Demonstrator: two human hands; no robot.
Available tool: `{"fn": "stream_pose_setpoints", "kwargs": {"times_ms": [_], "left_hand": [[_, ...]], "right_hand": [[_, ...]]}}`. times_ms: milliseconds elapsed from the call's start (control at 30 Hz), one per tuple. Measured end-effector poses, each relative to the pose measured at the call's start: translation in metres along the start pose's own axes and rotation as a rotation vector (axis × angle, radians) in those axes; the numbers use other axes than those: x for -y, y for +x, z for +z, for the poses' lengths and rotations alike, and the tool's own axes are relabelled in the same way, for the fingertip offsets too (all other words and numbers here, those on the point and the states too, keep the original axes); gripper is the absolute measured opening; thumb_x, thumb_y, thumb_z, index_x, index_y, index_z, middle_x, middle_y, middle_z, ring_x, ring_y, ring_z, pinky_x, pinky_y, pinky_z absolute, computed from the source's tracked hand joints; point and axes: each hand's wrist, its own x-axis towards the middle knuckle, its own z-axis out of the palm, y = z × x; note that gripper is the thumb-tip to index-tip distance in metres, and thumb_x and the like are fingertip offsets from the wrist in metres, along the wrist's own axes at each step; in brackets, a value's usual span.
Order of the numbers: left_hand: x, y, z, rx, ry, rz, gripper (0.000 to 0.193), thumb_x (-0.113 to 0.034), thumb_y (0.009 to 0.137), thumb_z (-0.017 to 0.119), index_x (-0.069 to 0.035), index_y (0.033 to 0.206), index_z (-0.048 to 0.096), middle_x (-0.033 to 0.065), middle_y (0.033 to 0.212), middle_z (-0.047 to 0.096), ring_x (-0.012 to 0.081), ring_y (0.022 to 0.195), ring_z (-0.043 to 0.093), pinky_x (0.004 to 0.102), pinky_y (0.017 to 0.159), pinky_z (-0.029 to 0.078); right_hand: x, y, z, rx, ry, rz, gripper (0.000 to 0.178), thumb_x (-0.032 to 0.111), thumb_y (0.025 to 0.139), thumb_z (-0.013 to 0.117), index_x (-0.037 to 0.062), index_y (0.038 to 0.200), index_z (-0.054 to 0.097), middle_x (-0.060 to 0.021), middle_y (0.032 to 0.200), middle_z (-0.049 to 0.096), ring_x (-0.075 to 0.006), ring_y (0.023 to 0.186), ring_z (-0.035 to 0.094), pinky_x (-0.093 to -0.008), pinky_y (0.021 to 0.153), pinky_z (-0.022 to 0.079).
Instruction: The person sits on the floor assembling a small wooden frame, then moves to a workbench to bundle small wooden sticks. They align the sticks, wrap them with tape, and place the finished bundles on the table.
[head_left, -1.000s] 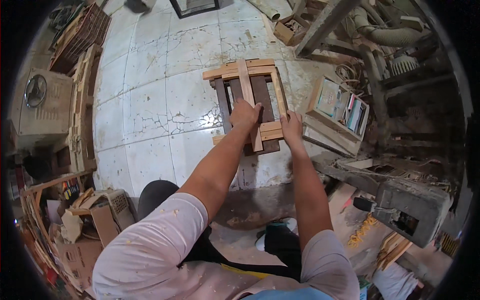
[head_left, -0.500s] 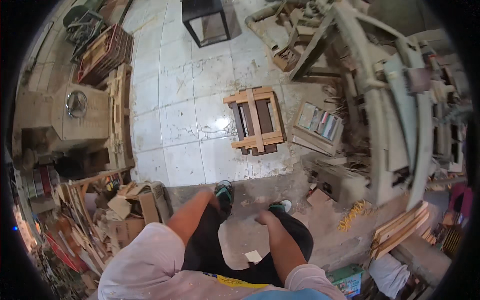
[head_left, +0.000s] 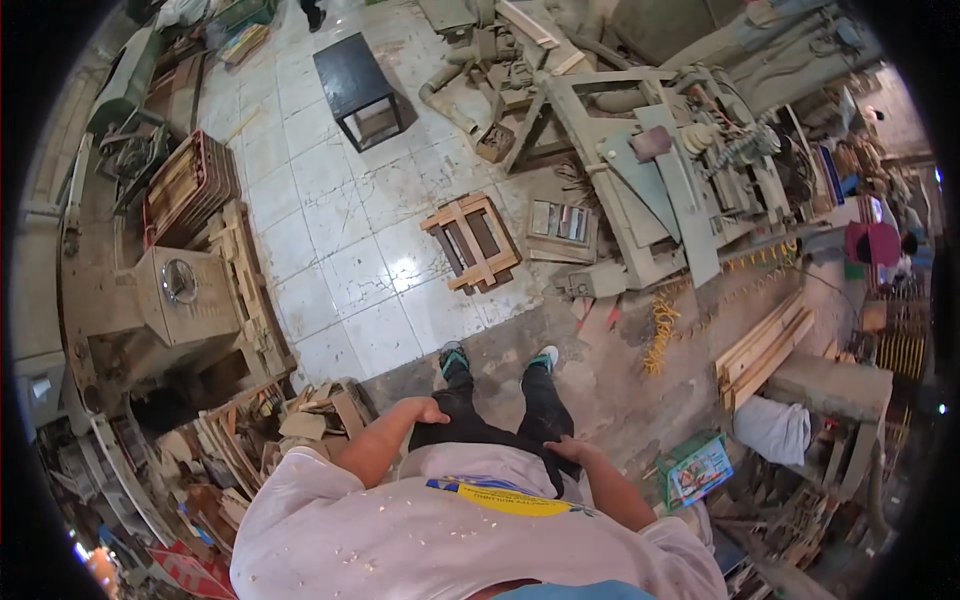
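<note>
My left hand point(head_left: 428, 410) is at my left thigh, fingers curled in against the black trousers point(head_left: 480, 420). At the other thigh, my right hand point(head_left: 568, 448) is closed at the side of the same fabric. Its fingertips are partly hidden by the cloth. Ahead of my feet, a small wooden frame point(head_left: 472, 240) lies flat on the white tiles, pale slats crossing over darker brown boards. Neither hand touches it.
A black stool-like table point(head_left: 355, 80) stands farther ahead. Right of the frame sit a tray of small items point(head_left: 562, 225) and a dusty machine stand point(head_left: 640, 190). Yellow coiled hose point(head_left: 660, 330) and stacked planks point(head_left: 765, 350) lie right. Scrap wood point(head_left: 325, 415) and a crate point(head_left: 190, 190) are left.
I have straightened up from a bent posture, and my hands have gone from near the knees up to the thighs. The wooden frame stays on the floor.
</note>
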Motion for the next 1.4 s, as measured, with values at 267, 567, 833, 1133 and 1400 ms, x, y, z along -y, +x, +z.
{"fn": "stream_pose_setpoints", "kwargs": {"times_ms": [267, 567, 833, 1133, 1400], "left_hand": [[0.190, 0.113, 0.013, -0.093, 0.176, -0.168, 0.057, -0.058, 0.086, 0.063, -0.003, 0.080, 0.076, 0.0190, 0.081, 0.073, 0.0296, 0.068, 0.068, 0.0465, 0.071, 0.055], [0.034, 0.036, -0.131, -0.204, 0.457, -0.165, 0.042, -0.040, 0.086, 0.067, 0.001, 0.093, 0.074, 0.0172, 0.096, 0.075, 0.0291, 0.085, 0.070, 0.0452, 0.075, 0.058], [-0.179, 0.074, -0.111, -0.428, 1.039, 0.169, 0.052, -0.048, 0.084, 0.065, 0.003, 0.092, 0.074, 0.0251, 0.104, 0.073, 0.0423, 0.100, 0.069, 0.0508, 0.089, 0.053], [-0.377, 0.119, 0.252, 0.008, 1.416, 0.690, 0.035, -0.029, 0.087, 0.059, 0.005, 0.083, 0.069, 0.0214, 0.076, 0.070, 0.0358, 0.078, 0.070, 0.0465, 0.074, 0.053], [-0.424, 0.106, 0.465, 0.245, 1.160, 0.515, 0.030, -0.028, 0.089, 0.058, -0.002, 0.096, 0.071, 0.0164, 0.084, 0.070, 0.0306, 0.076, 0.069, 0.0421, 0.066, 0.054]], "right_hand": [[-0.004, -0.041, 0.055, -0.306, -0.046, -0.004, 0.050, 0.041, 0.087, 0.063, -0.0010, 0.113, 0.072, -0.0259, 0.120, 0.068, -0.0422, 0.113, 0.065, -0.0484, 0.098, 0.051], [-0.066, -0.065, 0.183, -0.908, 0.851, 0.037, 0.029, 0.028, 0.079, 0.063, 0.0063, 0.093, 0.078, -0.0216, 0.095, 0.073, -0.0364, 0.091, 0.071, -0.0436, 0.082, 0.056], [-0.110, -0.026, 0.365, -1.166, 1.297, 0.476, 0.030, 0.031, 0.077, 0.065, 0.0033, 0.076, 0.075, -0.0180, 0.077, 0.073, -0.0358, 0.076, 0.072, -0.0441, 0.074, 0.055], [-0.080, 0.057, 0.775, -0.877, 1.581, 1.009, 0.018, 0.025, 0.081, 0.067, 0.0089, 0.082, 0.075, -0.0129, 0.084, 0.074, -0.0285, 0.074, 0.072, -0.0424, 0.067, 0.056], [0.017, 0.022, 0.837, -0.750, 2.614, 1.393, 0.017, 0.022, 0.088, 0.060, 0.0070, 0.084, 0.069, -0.0074, 0.067, 0.066, -0.0196, 0.055, 0.064, -0.0344, 0.047, 0.050]]}}
